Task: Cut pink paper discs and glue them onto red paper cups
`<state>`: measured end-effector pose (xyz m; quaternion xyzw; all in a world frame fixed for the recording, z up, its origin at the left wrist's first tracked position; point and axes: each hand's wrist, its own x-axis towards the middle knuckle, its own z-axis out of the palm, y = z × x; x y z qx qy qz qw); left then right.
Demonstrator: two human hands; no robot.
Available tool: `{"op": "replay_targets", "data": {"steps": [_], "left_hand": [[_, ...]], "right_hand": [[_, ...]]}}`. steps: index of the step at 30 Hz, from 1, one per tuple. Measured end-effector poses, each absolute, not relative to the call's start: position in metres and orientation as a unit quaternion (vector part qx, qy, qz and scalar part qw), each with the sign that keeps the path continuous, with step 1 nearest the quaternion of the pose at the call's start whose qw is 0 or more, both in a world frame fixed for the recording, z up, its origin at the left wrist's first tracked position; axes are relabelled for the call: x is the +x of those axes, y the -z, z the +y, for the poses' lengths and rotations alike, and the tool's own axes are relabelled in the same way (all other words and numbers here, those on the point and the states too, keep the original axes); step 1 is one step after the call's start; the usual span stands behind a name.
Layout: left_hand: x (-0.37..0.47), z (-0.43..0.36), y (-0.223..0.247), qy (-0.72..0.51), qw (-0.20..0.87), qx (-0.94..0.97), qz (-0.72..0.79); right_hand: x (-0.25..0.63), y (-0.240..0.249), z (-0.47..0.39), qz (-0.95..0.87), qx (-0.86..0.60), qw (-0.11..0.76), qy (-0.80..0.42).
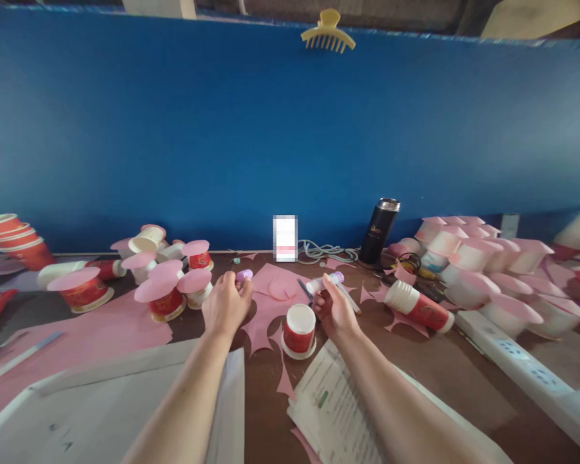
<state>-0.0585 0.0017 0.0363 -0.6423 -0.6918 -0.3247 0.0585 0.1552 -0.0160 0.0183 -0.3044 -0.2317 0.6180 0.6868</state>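
Observation:
My left hand (227, 304) is closed, its fingertips pinching a small purple cap (245, 275). In my right hand (337, 310) is a glue stick (325, 282) with a clear, whitish barrel and a purple end, held near level between thumb and fingers. Between the hands a red paper cup (299, 332) stands upside down, its white base facing up. Just behind it lie pink paper scraps (258, 316) and a cut pink paper circle (281, 290).
Upside-down cups topped with pink paper (159, 293) stand left; many more (483, 258) crowd the right. A black bottle (379, 232), stacked cups (418, 306), a power strip (526, 370), a white cable (326, 251) and printed sheets (336, 406) lie around. A blue partition (222, 129) rises behind.

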Motion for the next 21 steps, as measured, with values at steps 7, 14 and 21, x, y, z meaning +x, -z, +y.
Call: {"op": "replay_targets", "data": {"steps": [7,14,21], "left_hand": [[-0.036,-0.017,-0.045,0.464,0.000,-0.792,-0.398],[-0.036,-0.018,-0.046,0.446,-0.028,-0.819,-0.361],[-0.036,-0.016,-0.043,0.428,-0.034,-0.832,-0.350]], "right_hand": [[0.156,-0.031,-0.026,-0.298,-0.283,0.704,-0.580],[0.154,-0.040,-0.037,-0.366,-0.287,0.679,-0.568],[0.152,-0.036,-0.037,-0.386,-0.311,0.661,-0.564]]}}
